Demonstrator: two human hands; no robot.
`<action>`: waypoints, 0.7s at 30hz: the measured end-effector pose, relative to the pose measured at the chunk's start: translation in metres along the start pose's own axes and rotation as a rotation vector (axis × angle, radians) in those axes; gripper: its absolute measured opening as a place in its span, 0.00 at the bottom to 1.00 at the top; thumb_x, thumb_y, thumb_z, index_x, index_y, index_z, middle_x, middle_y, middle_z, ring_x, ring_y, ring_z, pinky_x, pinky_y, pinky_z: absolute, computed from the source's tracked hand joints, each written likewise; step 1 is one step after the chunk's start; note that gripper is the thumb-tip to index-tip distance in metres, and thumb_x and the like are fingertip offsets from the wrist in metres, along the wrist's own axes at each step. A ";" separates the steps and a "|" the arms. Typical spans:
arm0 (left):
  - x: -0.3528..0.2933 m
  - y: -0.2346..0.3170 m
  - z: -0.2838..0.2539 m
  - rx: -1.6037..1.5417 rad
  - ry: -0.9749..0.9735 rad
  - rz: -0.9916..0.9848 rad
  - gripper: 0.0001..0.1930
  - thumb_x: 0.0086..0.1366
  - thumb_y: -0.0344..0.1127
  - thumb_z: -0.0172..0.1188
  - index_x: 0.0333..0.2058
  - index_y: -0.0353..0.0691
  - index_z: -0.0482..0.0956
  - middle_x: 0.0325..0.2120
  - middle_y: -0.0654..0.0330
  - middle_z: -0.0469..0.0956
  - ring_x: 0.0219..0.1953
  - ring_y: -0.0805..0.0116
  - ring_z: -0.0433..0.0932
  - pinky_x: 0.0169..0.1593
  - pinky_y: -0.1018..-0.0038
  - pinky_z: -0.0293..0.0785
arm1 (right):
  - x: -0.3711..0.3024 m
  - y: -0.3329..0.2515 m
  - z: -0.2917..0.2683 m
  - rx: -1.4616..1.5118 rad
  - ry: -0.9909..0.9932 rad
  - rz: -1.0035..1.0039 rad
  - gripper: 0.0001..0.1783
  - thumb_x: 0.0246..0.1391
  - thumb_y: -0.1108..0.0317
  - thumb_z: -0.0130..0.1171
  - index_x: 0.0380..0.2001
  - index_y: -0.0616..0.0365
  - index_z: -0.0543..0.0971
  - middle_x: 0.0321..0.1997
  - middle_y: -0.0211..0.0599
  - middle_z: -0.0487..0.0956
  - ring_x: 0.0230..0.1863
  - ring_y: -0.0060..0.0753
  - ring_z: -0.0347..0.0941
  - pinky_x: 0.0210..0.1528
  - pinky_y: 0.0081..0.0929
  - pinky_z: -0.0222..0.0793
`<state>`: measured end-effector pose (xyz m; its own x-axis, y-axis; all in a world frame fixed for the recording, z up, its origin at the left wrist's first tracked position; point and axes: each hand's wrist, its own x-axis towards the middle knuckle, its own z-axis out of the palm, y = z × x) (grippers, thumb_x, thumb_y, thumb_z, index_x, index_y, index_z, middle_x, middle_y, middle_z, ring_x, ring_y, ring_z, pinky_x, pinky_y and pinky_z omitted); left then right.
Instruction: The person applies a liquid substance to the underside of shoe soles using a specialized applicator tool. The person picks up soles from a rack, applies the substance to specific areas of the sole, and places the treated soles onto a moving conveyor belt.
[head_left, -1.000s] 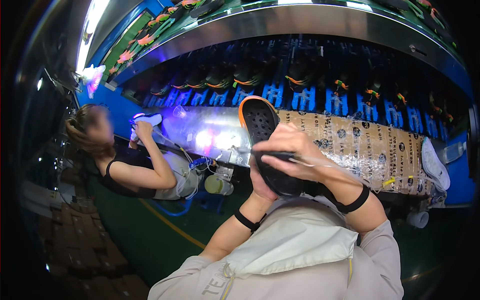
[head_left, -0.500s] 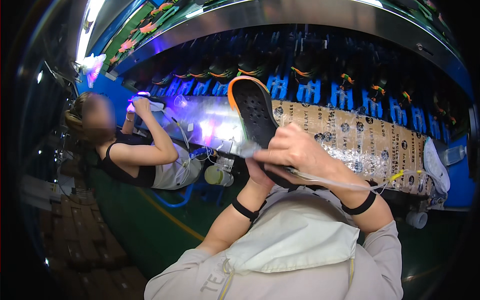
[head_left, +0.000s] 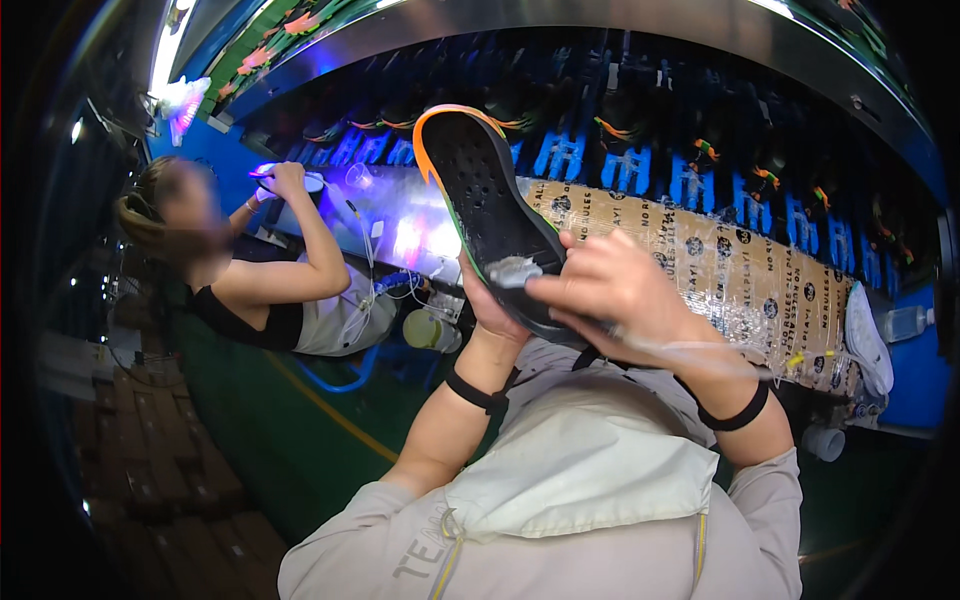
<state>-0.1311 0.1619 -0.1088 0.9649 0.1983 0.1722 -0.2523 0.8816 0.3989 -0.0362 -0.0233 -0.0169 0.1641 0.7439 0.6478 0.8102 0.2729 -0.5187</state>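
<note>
A black shoe sole with small holes and an orange rim at its far end is held tilted up in front of me. My left hand grips it from the left and underneath, its fingers mostly hidden behind the sole. In my right hand, closed and somewhat blurred, is a brush. The whitish bristles touch the inner face of the sole at its nearer part. Clear thin hose trails from beneath my right hand past the wrist.
Cardboard with clear film covers the bench at right. Behind it runs a row of blue holders with dark shoe parts. A co-worker sits at left, near a yellowish tub. A white cloth hangs at right beside a bottle.
The sole has moved up and left and faces me more. My left hand has shifted left with it. The brush has moved slightly right and down, its bristles now plainly over the sole.
</note>
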 end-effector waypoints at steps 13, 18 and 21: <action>0.016 0.018 0.026 -0.029 -0.076 0.000 0.49 0.67 0.80 0.51 0.66 0.38 0.74 0.59 0.40 0.76 0.59 0.42 0.78 0.64 0.48 0.79 | 0.012 -0.011 0.002 -0.068 0.316 0.080 0.17 0.48 0.72 0.77 0.43 0.55 0.88 0.31 0.34 0.83 0.36 0.41 0.79 0.42 0.38 0.72; 0.019 0.009 0.031 -0.073 -0.046 0.049 0.53 0.67 0.81 0.48 0.66 0.32 0.73 0.60 0.41 0.76 0.60 0.44 0.77 0.67 0.49 0.75 | 0.006 -0.008 0.024 -0.151 0.148 -0.058 0.21 0.52 0.69 0.77 0.51 0.54 0.87 0.34 0.30 0.82 0.38 0.40 0.76 0.45 0.38 0.70; 0.021 0.019 0.033 -0.194 -0.154 -0.008 0.54 0.66 0.82 0.51 0.65 0.30 0.72 0.59 0.42 0.75 0.61 0.45 0.74 0.67 0.50 0.75 | 0.005 -0.002 0.009 0.143 0.010 -0.081 0.21 0.53 0.67 0.77 0.51 0.50 0.87 0.35 0.29 0.82 0.40 0.39 0.76 0.48 0.42 0.70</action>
<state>-0.1176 0.1685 -0.0681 0.9407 0.1366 0.3105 -0.2118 0.9515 0.2230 -0.0424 -0.0142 -0.0173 0.1074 0.7099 0.6961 0.7331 0.4164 -0.5377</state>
